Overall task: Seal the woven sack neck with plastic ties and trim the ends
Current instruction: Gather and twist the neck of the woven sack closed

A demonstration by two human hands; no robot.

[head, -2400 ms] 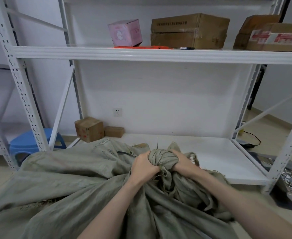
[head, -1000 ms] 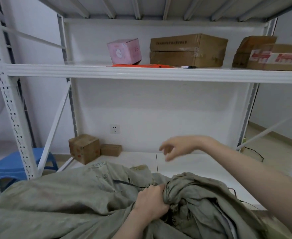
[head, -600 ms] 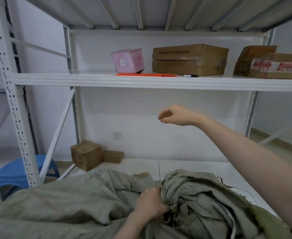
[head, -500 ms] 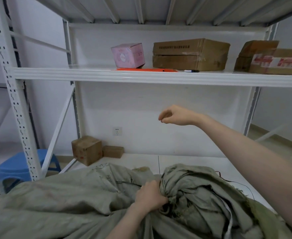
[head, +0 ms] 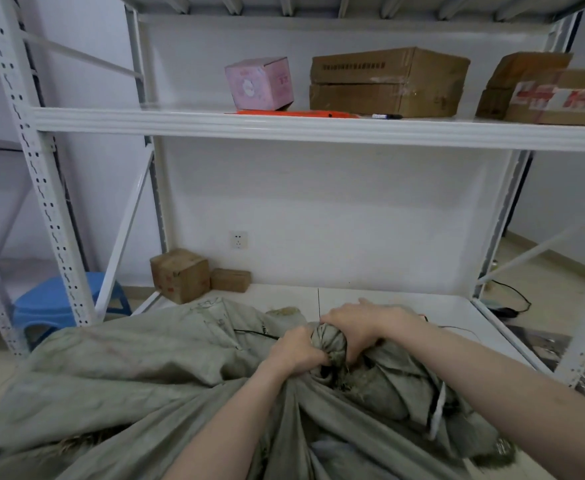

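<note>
No legible text; print on the cardboard box (head: 388, 81) blurred.

Two bare hands squeezing tight

The left hand (head: 298, 351) sits at 9 o'clock, the right hand (head: 357, 327) at 3 o'clock, fingers (head: 351, 353) curled shut, both arms reaching forward.

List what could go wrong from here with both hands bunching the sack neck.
1. No plastic tie shows at the bunched neck of the grey-green woven sack; freeing the left hand or right hand to fetch one may let the gather loosen.
2. Frayed fabric beside the neck could get caught in the tie.
</note>
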